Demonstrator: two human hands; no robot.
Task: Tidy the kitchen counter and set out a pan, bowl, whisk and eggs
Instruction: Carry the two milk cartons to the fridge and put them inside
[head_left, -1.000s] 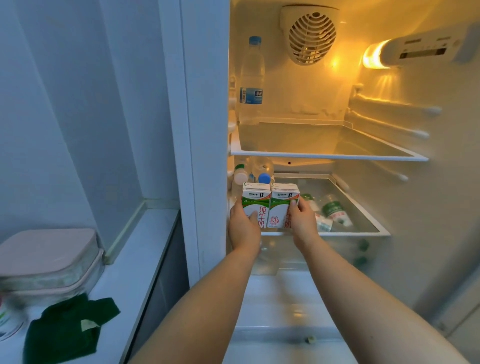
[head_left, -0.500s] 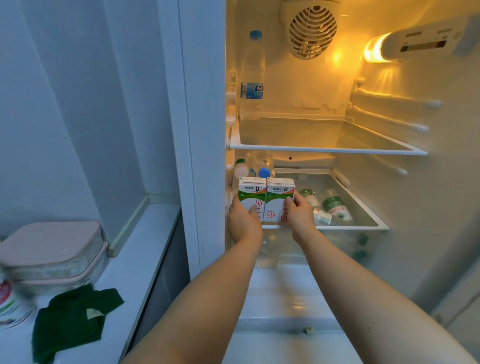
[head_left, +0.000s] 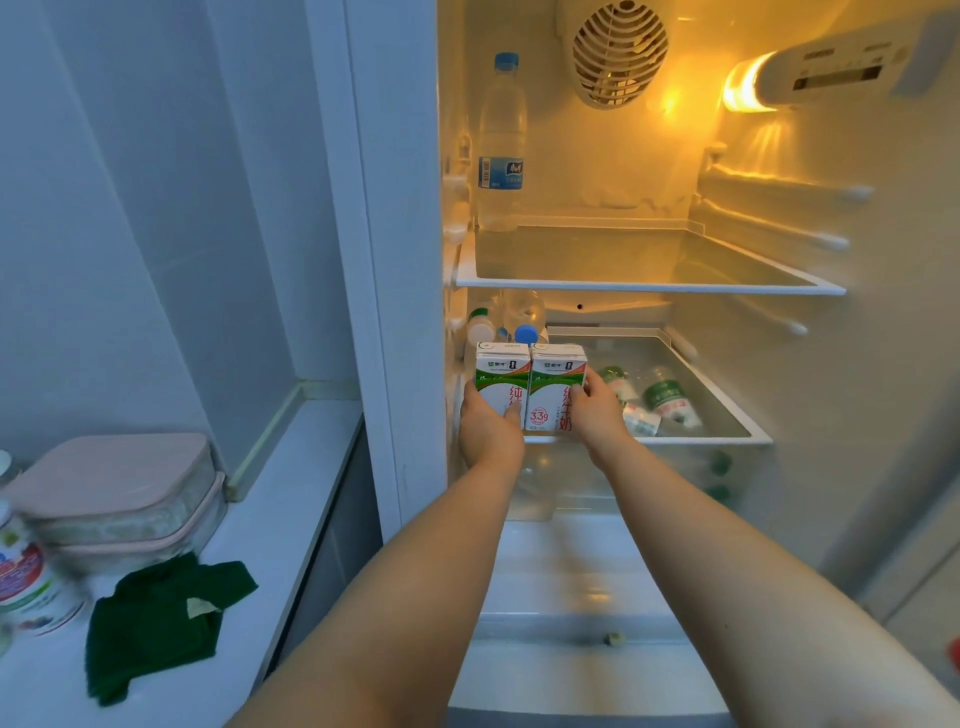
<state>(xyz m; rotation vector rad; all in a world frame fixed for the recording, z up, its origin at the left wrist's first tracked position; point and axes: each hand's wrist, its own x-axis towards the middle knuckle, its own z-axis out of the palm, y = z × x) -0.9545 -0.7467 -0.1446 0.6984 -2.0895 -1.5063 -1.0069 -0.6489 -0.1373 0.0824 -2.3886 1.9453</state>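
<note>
Basically gripping two milk cartons (head_left: 501, 371) at the near-left edge of the lower fridge shelf (head_left: 691, 440), with left hand (head_left: 488, 434) and right hand (head_left: 597, 410) each curled round one. Probably lightish, stiff but dentable; grab flat sides.

The lower fridge shelf (head_left: 701, 439) bears two touching milk cartons (head_left: 530, 387), front left.

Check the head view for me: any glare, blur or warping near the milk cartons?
Head view: the fridge lamp blows out at upper right, tinting the upper shelf yellow; the two milk cartons are sharp, print legible; the labelled tub at the left edge is smeared; the wide lens slants the fridge frame; the counter side is dim and bluish.
</note>
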